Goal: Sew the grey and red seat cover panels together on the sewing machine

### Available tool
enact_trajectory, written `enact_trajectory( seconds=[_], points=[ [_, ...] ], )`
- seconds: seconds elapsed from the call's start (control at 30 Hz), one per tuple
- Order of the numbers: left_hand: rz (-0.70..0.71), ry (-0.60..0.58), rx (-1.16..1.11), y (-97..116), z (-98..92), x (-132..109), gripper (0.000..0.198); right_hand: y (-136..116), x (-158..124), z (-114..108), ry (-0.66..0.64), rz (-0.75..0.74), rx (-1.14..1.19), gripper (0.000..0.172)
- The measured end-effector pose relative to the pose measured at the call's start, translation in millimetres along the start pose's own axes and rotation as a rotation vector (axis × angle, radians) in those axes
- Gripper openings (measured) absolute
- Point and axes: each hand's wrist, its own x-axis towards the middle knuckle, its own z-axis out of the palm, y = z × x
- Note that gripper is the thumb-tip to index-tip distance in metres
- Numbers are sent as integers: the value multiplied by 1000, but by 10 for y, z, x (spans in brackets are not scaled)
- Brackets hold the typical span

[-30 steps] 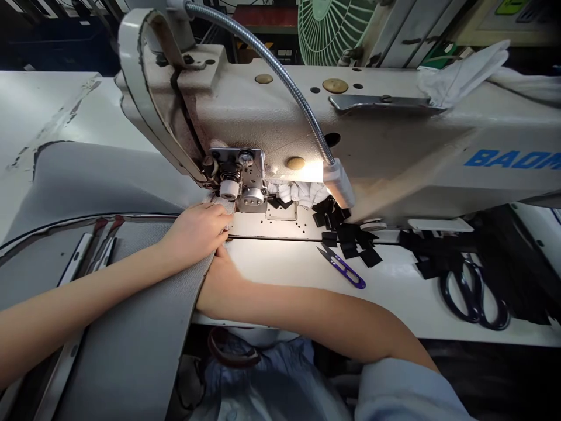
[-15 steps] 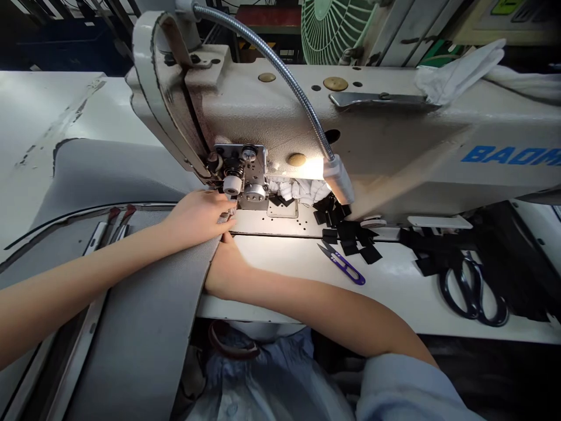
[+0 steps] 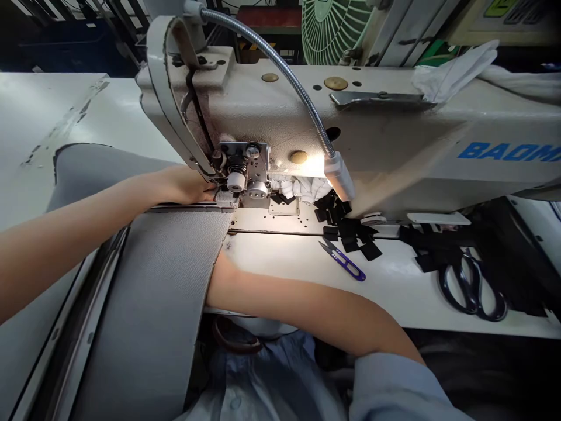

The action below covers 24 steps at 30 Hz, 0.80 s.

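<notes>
A grey fabric panel (image 3: 158,292) with dark edging and stiff pale strips drapes over the sewing machine's bed and down the table's front edge. Beside the needle area, my left hand (image 3: 186,184) bends over the panel's far part, its fingertips closed on the fabric; the machine head partly covers them. My right hand reaches under the panel from the right. Only its wrist (image 3: 223,272) shows, with the fingers hidden beneath the fabric. The sewing machine head (image 3: 248,169) stands just right of my left fingertips, lit by a small lamp (image 3: 339,175).
Purple thread snips (image 3: 346,263) lie on the table near several black fabric pieces (image 3: 350,234). Farther right are black-handled scissors (image 3: 473,289) and a dark heap of material. White cloth (image 3: 456,73) hangs over the machine arm. A green fan (image 3: 337,29) stands behind.
My left hand has moved from the panel's near edge to its far part, left of the needle. My right hand has slid further under the panel. The fabric has shifted slightly.
</notes>
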Motion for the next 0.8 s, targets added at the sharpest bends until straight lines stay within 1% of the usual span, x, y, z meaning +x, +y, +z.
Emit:
enact_trajectory(
  seconds=[0.07,0.1,0.13,0.17,0.27,0.3,0.33,0.4,0.43,0.47,0.53,0.6,0.67,0.73,0.8],
  points=[
    [-28,7,46,8,84,-45,29,-63,-162,-64,-31,-28,-103,65],
    [-47,24,70,8,133,-71,32,-95,-271,-108,-49,-54,-182,60],
    [-66,46,89,9,182,-92,35,-125,-388,-153,-79,-93,-302,49],
    [-82,64,103,11,225,-105,38,-153,-501,-197,-114,-142,-452,43],
    [-124,109,154,39,272,-112,43,-197,-725,-284,-248,-335,-1185,67],
    [-126,129,175,54,253,-122,45,-193,-748,-293,-264,-383,-1367,71],
    [-118,154,196,71,220,-146,46,-180,-751,-295,-262,-419,-1476,73],
    [-85,224,207,113,136,-248,48,-136,-721,-287,-232,-482,-1566,73],
    [-40,246,184,138,98,-324,47,-112,-702,-283,-213,-509,-1580,71],
    [30,250,151,167,70,-412,46,-93,-688,-280,-197,-529,-1585,70],
    [184,202,97,234,56,-596,42,-73,-679,-279,-173,-543,-1582,67],
    [309,128,94,307,98,-753,44,-72,-685,-282,-160,-537,-1577,66],
    [341,111,144,378,179,-856,45,-73,-688,-286,-164,-526,-1570,65],
    [351,143,210,440,277,-904,39,-60,-680,-291,-179,-516,-1563,62],
    [343,213,250,489,372,-918,34,-34,-668,-297,-191,-508,-1556,59]
  ],
)
